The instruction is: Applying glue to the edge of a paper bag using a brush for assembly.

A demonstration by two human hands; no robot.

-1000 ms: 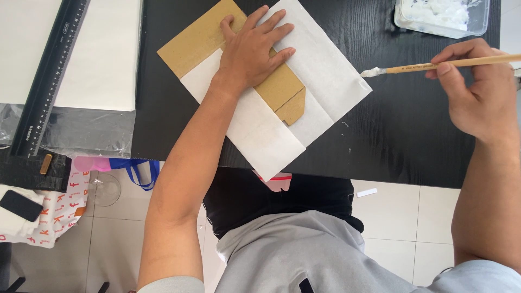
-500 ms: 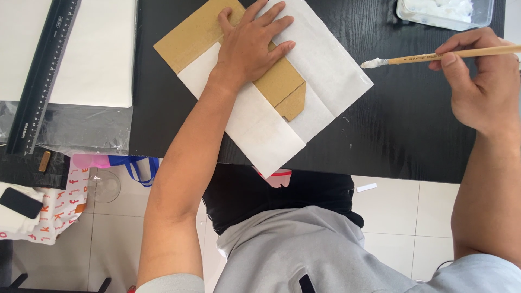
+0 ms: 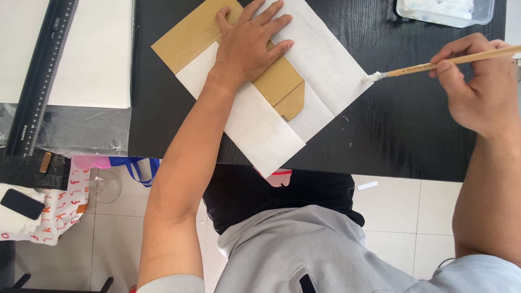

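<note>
My left hand (image 3: 252, 46) lies flat, fingers spread, on a brown cardboard piece (image 3: 190, 38) that rests on a white paper sheet (image 3: 320, 59) on the black table (image 3: 412, 125). A flap of the white paper is folded over part of the cardboard. My right hand (image 3: 483, 87) grips a wooden-handled brush (image 3: 434, 64). Its white bristle tip touches the right corner of the white sheet.
A clear tray of white paste (image 3: 445, 10) sits at the table's far right. A black ruler (image 3: 40, 76) lies over white sheets (image 3: 92, 54) on the left. A dark phone (image 3: 21, 203) and a patterned bag (image 3: 59, 209) lie on the floor side, lower left.
My right hand has brought the brush tip left and down until it meets the paper's right corner. My left hand stays pressed on the cardboard.
</note>
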